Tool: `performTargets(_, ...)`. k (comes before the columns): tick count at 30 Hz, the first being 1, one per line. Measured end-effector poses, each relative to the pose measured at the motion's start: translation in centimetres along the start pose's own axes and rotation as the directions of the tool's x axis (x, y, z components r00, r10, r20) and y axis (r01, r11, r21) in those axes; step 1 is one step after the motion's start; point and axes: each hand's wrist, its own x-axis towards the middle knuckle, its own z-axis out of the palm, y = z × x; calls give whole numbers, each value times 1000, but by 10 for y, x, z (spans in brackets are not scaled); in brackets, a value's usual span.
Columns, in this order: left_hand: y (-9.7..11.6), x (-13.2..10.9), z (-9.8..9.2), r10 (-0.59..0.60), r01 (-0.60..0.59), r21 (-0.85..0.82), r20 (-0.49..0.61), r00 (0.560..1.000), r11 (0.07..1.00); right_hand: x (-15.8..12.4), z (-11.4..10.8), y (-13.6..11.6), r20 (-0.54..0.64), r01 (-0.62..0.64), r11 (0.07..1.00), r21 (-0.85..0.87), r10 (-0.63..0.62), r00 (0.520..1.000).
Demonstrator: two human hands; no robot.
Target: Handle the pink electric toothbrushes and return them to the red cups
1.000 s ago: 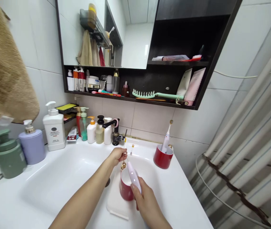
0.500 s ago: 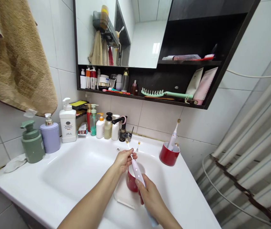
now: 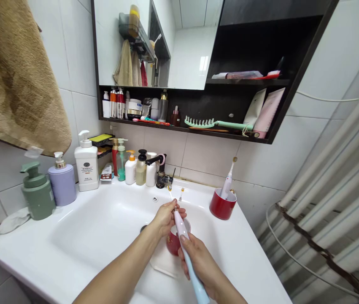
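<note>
An electric toothbrush (image 3: pixel 188 257), pink at the top and pale blue lower down, is held over the sink (image 3: pixel 97 228). My right hand (image 3: pixel 200 257) is wrapped round its handle. At the upper end, my left hand (image 3: pixel 166 217) pinches the slim brush head (image 3: pixel 169 190), just above the handle. Below my hands, a red cup (image 3: pixel 173 242) with a white inside stands on a whitish tray (image 3: pixel 163 266), partly hidden by them. A second brush head (image 3: pixel 182 193) rests at the back rim beside the faucet.
A black faucet (image 3: pixel 161 171) rises behind the sink. To the right, a red cup (image 3: pixel 222 207) holds another toothbrush (image 3: pixel 226 184). Pump bottles (image 3: pixel 86 164) line the left and back rim. A dark cabinet (image 3: pixel 198 109) overhangs; a folding cover (image 3: pixel 318 219) is right.
The toothbrush handle has tipped, so more of its blue lower part shows. My left hand has moved slightly closer to the handle's top. The view has shifted a little.
</note>
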Motion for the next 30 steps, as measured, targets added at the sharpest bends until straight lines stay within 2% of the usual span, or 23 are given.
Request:
performTargets(3,-1,-2,2,-12,12,4,28,1000,1000,2,-1,2,-52,54,998,-38,-56,997)
performTargets(7,-2,-3,3,-25,24,27,40,999,999,2,-2,2,-30,3,1000,-3,-3,1000)
performTargets(16,-2,-1,3,-16,12,61,70,997,998,4,-2,3,-120,130,982,-139,-147,982)
performTargets(19,-3,-1,4,-5,2,44,73,997,999,2,-1,0,-96,69,997,-18,-71,993)
performTargets(21,-4,-1,5,-10,8,18,91,996,1000,-1,1,-4,-14,-24,988,151,27,1000)
performTargets(23,-4,-1,5,-19,20,-5,114,993,1000,-3,2,-7,54,-85,961,264,73,996)
performTargets(25,-4,-1,5,-14,15,-9,123,992,1000,-4,3,-9,45,-68,963,259,59,997)
performTargets(28,-4,-1,4,13,-15,18,129,992,1000,-3,3,-7,-54,27,991,134,-20,998)
performTargets(30,-5,-1,4,16,-20,26,137,991,999,-3,2,-5,-28,15,987,160,-11,1000)
